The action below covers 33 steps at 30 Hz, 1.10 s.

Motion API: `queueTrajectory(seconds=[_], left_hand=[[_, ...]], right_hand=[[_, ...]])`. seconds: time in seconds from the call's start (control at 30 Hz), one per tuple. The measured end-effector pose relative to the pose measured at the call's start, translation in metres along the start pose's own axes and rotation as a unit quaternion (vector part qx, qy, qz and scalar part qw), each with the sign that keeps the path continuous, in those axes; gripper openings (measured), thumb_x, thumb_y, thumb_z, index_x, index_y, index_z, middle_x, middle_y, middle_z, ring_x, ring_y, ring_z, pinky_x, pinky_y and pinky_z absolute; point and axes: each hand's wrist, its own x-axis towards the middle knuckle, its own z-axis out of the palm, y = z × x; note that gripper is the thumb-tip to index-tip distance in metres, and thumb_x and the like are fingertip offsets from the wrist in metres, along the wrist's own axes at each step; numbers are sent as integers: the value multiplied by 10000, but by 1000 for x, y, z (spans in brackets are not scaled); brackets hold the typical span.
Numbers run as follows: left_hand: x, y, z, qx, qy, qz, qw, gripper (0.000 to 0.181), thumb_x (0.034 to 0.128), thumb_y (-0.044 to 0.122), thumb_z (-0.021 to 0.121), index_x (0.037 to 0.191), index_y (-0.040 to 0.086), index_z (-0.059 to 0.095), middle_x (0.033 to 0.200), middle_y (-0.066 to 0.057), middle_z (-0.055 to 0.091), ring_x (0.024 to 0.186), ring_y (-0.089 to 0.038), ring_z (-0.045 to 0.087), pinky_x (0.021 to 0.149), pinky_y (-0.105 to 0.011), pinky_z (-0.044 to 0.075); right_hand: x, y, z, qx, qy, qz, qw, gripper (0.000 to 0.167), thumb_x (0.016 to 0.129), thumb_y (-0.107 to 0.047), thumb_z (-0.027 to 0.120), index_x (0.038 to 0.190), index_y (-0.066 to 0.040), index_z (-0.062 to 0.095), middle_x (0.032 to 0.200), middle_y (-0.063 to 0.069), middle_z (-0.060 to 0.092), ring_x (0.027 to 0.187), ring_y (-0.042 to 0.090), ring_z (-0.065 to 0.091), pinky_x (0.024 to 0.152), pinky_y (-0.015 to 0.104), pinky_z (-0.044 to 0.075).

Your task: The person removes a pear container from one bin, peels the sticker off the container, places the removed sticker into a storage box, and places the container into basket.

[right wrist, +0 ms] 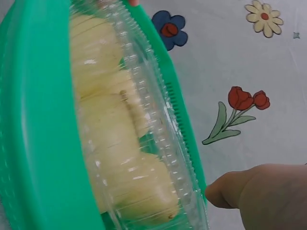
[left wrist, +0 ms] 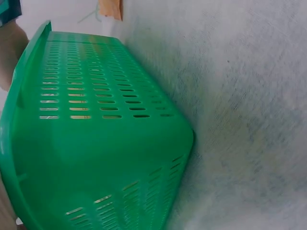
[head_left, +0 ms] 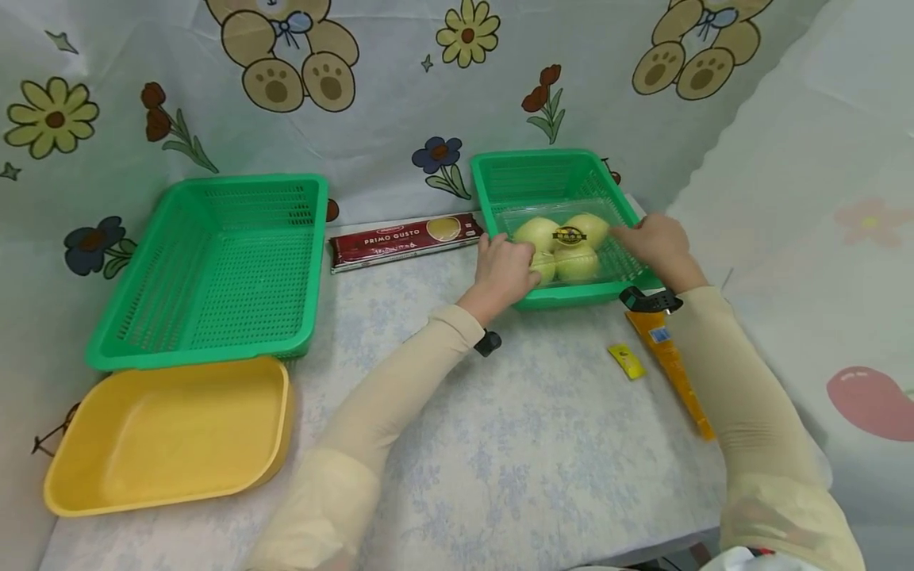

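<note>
- Pack (head_left: 564, 247) sits in the small basket (head_left: 571, 297), between the two hands, its clear box showing four pale fruits.
- Left hand (head_left: 500, 271): fingers bent at the pack's left edge and the basket's rim; I cannot tell which of the two they pinch, if either.
- Right hand (head_left: 660, 247): fingers reach to the opposite rim, a digit at or just beside it; its full hold is hidden. Working from both sides probably keeps basket and pack level.
- Basket walls surround the pack, which likely stops it from sliding away.
- Biscuits (head_left: 407, 240) lie lengthwise between this basket and the large basket (head_left: 246, 285), filling the gap along the back.
- Sachet (head_left: 627, 362) and orange packet (head_left: 674, 373) lie on the worktop (head_left: 528, 444) in front, to the right, the packet partly behind the right sleeve.
- Tub (head_left: 178, 432) stands before the large basket, both open upward, so their insides seem easy to reach.
</note>
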Motion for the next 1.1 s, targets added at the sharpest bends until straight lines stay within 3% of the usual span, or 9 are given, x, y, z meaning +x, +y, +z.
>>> queueTrajectory(seconds=[0.23, 0.3, 0.4, 0.5, 0.63, 0.73, 0.8, 0.87, 1.1], left_hand=[[1, 6, 1, 131, -229, 22, 9996, 154, 972, 358, 630, 943, 209, 653, 799, 43, 680, 1109, -253, 604, 1184, -570, 311], [2, 8, 1, 170, -362, 45, 9992, 164, 983, 367, 622, 1017, 214, 668, 857, 35, 708, 1119, -259, 600, 1187, -580, 301], [5, 10, -2, 313, -606, 9, 9977, 247, 981, 404, 632, 1145, 223, 668, 983, 18, 740, 1135, -270, 599, 1189, -607, 284], [9, 10, -6, 504, -842, -86, 9951, 426, 943, 484, 678, 1267, 214, 620, 1115, -12, 735, 1183, -291, 593, 1187, -632, 278], [15, 9, -11, 694, -1055, -164, 9919, 667, 864, 599, 731, 1352, 182, 550, 1215, -44, 706, 1274, -327, 555, 1184, -657, 282], [19, 10, -11, 816, -1130, -228, 9900, 762, 821, 640, 753, 1366, 165, 511, 1244, -49, 693, 1317, -337, 523, 1181, -659, 295], [21, 11, -10, 934, -1156, -295, 9885, 797, 795, 655, 770, 1348, 158, 483, 1238, -53, 689, 1325, -337, 510, 1178, -655, 304], [22, 12, -9, 1130, -1143, -356, 9864, 819, 772, 662, 787, 1323, 159, 450, 1215, -58, 689, 1312, -336, 510, 1174, -649, 317], [26, 21, -2, 1732, -1083, -439, 9779, 393, 987, 394, 600, 1229, 159, 400, 1175, -103, 688, 1257, -347, 523, 1170, -640, 336]], right_hand=[[-3, -1, -5, -45, -532, 57, 9986, 575, 1005, -537, 498, 578, -191, 327, 517, -77, 220, 451, 117, 256, 472, 330, 327], [-6, -6, -9, -177, -817, 79, 9965, 568, 998, -559, 503, 610, -185, 323, 560, -61, 228, 468, 132, 320, 491, 345, 407], [-9, -14, -13, -215, -1311, 52, 9911, 555, 989, -596, 500, 697, -163, 311, 671, -15, 249, 560, 177, 428, 616, 425, 567], [-11, -18, -13, -59, -1518, 58, 9884, 546, 987, -616, 477, 764, -152, 296, 756, 10, 252, 668, 200, 474, 762, 502, 608], [-11, -16, -4, 281, -1021, 131, 9943, 545, 993, -578, 480, 793, -82, 383, 755, 52, 337, 666, 223, 447, 732, 470, 563], [-12, -15, 6, 573, -557, 181, 9966, 659, 1003, -523, 495, 1189, 107, 541, 1085, 289, 582, 968, 408, 594, 886, 543, 528], [-13, -17, 13, 786, -413, 225, 9958, 792, 1010, -497, 504, 1495, 110, 351, 1475, 359, 427, 1289, 492, 484, 1029, 589, 462], [-14, -18, 21, 1021, -278, 274, 9940, 852, 1015, -473, 516, 1583, 75, 197, 1622, 336, 247, 1435, 504, 349, 1114, 615, 396], [-18, -16, 38, 1853, 272, 422, 9814, 767, 1012, -442, 528, 1592, -27, 246, 1620, 269, 301, 1189, 377, 453, 931, 509, 432]])
